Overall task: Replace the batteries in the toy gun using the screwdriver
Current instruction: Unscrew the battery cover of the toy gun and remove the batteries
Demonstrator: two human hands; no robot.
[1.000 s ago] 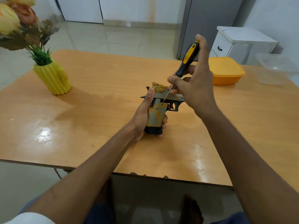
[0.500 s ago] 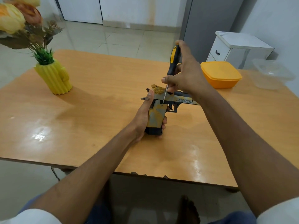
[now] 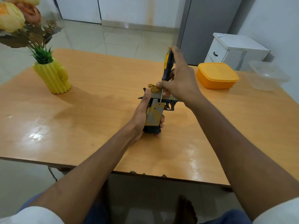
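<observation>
The toy gun [image 3: 154,113] lies on its side near the middle of the wooden table [image 3: 97,120], its yellow-and-grey grip pointing toward the person and its barrel running off to the right under the other hand. The left hand [image 3: 142,115] is wrapped around the grip from the left side, thumb laid up along the back of the frame and fingertips curling round the grip's right edge, pinning the gun down against the tabletop. The screwdriver [image 3: 166,68], black-handled with a yellow stripe, stands nearly upright above the gun, its thin metal shaft slanting down so the tip meets the side of the grip just below the slide. The right hand [image 3: 179,80] is clenched around the screwdriver's handle, thumb and forefinger pinching low near the base of the handle, palm capping the top. Farther right on the table sits an orange lidded container [image 3: 217,75], and just beyond it a clear plastic tub [image 3: 267,76]. At the far left of the table stands a yellow ribbed vase [image 3: 53,76] holding flowers [image 3: 17,18]. Beyond the table's right end is a white cabinet [image 3: 234,49].
</observation>
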